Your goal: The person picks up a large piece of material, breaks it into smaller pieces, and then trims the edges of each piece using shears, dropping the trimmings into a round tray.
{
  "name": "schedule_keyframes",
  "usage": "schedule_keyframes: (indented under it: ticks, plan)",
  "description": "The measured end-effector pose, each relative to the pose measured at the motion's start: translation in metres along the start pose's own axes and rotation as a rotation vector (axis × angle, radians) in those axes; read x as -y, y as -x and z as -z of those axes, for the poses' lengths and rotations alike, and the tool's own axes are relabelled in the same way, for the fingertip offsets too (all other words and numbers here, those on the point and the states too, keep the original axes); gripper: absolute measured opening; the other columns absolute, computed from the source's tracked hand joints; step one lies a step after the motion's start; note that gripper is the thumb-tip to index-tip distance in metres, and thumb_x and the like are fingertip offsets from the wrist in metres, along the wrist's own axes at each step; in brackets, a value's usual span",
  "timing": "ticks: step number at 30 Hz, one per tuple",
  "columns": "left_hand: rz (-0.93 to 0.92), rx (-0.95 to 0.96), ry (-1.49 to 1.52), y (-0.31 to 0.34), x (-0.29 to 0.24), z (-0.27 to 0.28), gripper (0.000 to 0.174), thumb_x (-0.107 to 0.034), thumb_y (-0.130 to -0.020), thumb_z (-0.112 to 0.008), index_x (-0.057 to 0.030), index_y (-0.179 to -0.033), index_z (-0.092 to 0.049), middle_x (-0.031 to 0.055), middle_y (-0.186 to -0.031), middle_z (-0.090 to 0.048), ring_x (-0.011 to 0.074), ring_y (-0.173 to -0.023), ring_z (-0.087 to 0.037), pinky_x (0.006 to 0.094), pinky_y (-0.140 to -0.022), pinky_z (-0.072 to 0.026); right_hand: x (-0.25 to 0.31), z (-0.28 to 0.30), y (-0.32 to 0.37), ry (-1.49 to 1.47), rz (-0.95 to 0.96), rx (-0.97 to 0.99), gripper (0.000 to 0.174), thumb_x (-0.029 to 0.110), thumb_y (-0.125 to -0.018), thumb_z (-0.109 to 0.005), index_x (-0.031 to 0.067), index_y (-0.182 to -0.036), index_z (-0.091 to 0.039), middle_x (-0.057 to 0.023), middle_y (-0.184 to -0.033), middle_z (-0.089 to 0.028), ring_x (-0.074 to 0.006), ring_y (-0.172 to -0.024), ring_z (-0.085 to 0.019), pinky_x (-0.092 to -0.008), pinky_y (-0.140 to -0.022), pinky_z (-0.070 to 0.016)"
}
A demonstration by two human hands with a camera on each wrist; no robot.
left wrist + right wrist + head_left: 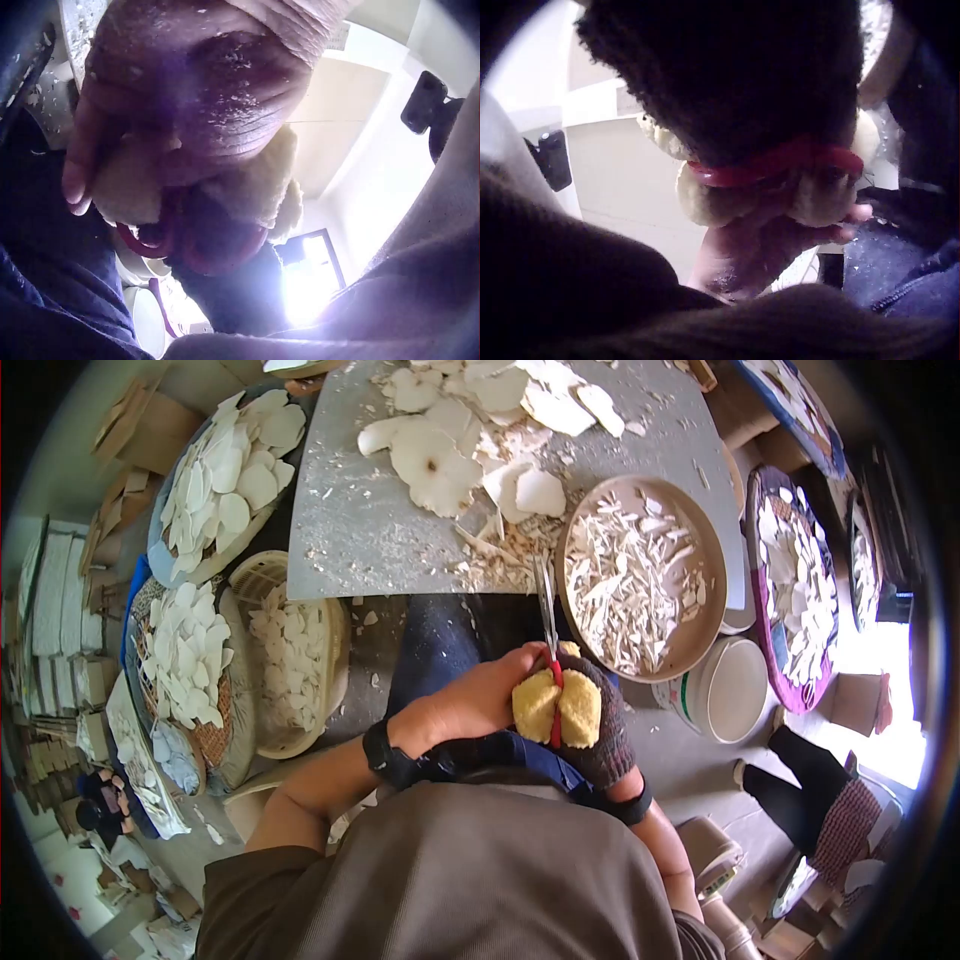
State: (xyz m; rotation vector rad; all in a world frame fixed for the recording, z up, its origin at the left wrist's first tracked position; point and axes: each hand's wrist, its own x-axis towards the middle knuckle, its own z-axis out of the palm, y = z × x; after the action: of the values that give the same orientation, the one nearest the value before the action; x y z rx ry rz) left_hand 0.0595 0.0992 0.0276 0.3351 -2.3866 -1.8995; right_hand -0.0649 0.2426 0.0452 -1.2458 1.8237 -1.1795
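Observation:
Scissors with red handles (556, 732) and thick yellow padding (534, 705) are held over the lap, blades (546, 598) pointing towards the table. My bare left hand (487, 693) grips the handle area from the left; in the left wrist view this hand (199, 82) covers much of the padding (259, 180). My right hand (603, 738), in a dark knitted glove, holds the handles from the right. In the right wrist view the glove (735, 75) lies over a red handle (739, 172), with the left fingers beyond it. The padding hides how the right fingers lie.
A grey table (335, 510) bears large white pieces (435, 465) and scraps. A round tray (718, 595) of white strips overlaps its right corner. Baskets and trays of white pieces stand left and right, with a white bucket (735, 690) below the tray. Another person's legs (790, 790) show at right.

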Motion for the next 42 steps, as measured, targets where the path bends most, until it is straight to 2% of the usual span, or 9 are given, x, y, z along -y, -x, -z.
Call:
schedule_keyframes:
  ticks: [3,7,11,23,25,27,32,36,42]
  plan:
    - [-0.042,-0.030,-0.273,-0.002,-0.003,0.006,0.054,-0.007,-0.079,-0.064,-0.0052,-0.128,-0.041,0.0130,-0.123,-0.049,0.0287,-0.118,-0.047,0.0324,-0.098,-0.0378,-0.015,-0.003,0.000,-0.060,-0.048,-0.037,0.060,0.019,-0.065,-0.076,0.0036,-0.118,-0.052,-0.0144,-0.110,-0.059,-0.0295,-0.102,-0.057,-0.0350,-0.091,-0.0434]
    - [0.036,-0.272,-0.186,-0.002,-0.041,0.015,0.042,-0.007,-0.076,-0.068,-0.0051,-0.116,-0.054,0.0090,-0.104,-0.054,0.0207,-0.081,-0.059,0.0274,-0.072,-0.0495,-0.034,0.004,0.001,-0.020,-0.120,0.030,0.064,0.025,-0.067,-0.076,0.0037,-0.122,-0.049,-0.0168,-0.116,-0.056,-0.0336,-0.106,-0.055,-0.0373,-0.093,-0.0434]
    - [-0.305,0.039,-0.535,-0.010,-0.050,-0.002,0.055,-0.026,-0.069,-0.075,-0.0130,-0.118,-0.053,0.0084,-0.100,-0.052,0.0237,-0.070,-0.061,0.0350,-0.060,-0.0510,-0.057,-0.013,-0.002,0.366,0.349,0.112,0.048,0.030,-0.070,-0.070,0.0095,-0.111,-0.056,-0.0164,-0.113,-0.056,-0.0363,-0.104,-0.054,-0.0409,-0.088,-0.0447]
    - [-0.401,0.432,-0.455,-0.024,-0.030,-0.020,0.028,-0.016,-0.070,-0.069,-0.0087,-0.090,-0.052,0.0078,-0.088,-0.047,0.0256,-0.065,-0.059,0.0348,-0.057,-0.0508,-0.064,-0.019,0.026,-0.061,-0.169,0.352,0.035,0.036,-0.067,-0.068,0.0104,-0.091,-0.061,-0.0127,-0.086,-0.062,-0.0337,-0.083,-0.060,-0.0420,-0.066,-0.0478]
    - [-0.363,0.212,-0.281,-0.043,-0.031,-0.004,0.021,-0.012,-0.076,-0.068,-0.0072,-0.092,-0.055,0.0069,-0.086,-0.050,0.0174,-0.058,-0.055,0.0280,-0.053,-0.0466,-0.085,-0.021,0.017,-0.068,0.263,0.222,0.028,0.029,-0.072,-0.065,0.0103,-0.093,-0.062,-0.0134,-0.091,-0.063,-0.0323,-0.083,-0.060,-0.0390,-0.070,-0.0482]
    - [-0.187,-0.074,-0.139,-0.063,-0.039,0.023,0.018,-0.008,-0.079,-0.067,-0.0063,-0.093,-0.057,0.0064,-0.083,-0.053,0.0130,-0.055,-0.052,0.0247,-0.052,-0.0436,-0.083,-0.016,0.022,-0.548,-0.096,0.204,0.029,0.027,-0.078,-0.063,0.0064,-0.098,-0.059,-0.0108,-0.091,-0.062,-0.0264,-0.086,-0.060,-0.0354,-0.074,-0.0479]
    - [-0.152,-0.420,-0.597,-0.126,0.015,0.069,0.020,0.001,-0.078,-0.059,-0.0042,-0.098,-0.062,0.0077,-0.092,-0.064,0.0197,-0.076,-0.062,0.0301,-0.068,-0.0503,-0.104,-0.021,0.035,-1.131,-0.512,0.327,0.031,0.028,-0.089,-0.055,0.0035,-0.109,-0.054,-0.0036,-0.098,-0.059,-0.0127,-0.092,-0.057,-0.0269,-0.083,-0.0451]
    - [-0.171,-0.246,-0.973,-0.166,0.033,0.070,0.050,0.005,-0.068,-0.054,-0.0047,-0.116,-0.055,0.0145,-0.138,-0.038,0.0363,-0.130,-0.030,0.0425,-0.107,-0.0278,-0.112,-0.008,0.014,-2.385,-0.976,0.562,0.028,0.015,-0.097,-0.041,0.0003,-0.120,-0.046,-0.0034,-0.101,-0.056,-0.0115,-0.094,-0.056,-0.0256,-0.086,-0.0456]
    - [-0.143,-0.245,-1.113,-0.179,0.062,0.072,0.046,0.002,-0.071,-0.053,-0.0051,-0.116,-0.056,0.0168,-0.136,-0.040,0.0373,-0.129,-0.031,0.0446,-0.104,-0.0307,-0.123,-0.020,0.012,-1.656,-0.344,0.530,0.029,0.012,-0.094,-0.045,-0.0011,-0.120,-0.046,-0.0052,-0.105,-0.054,-0.0144,-0.098,-0.055,-0.0287,-0.088,-0.0457]
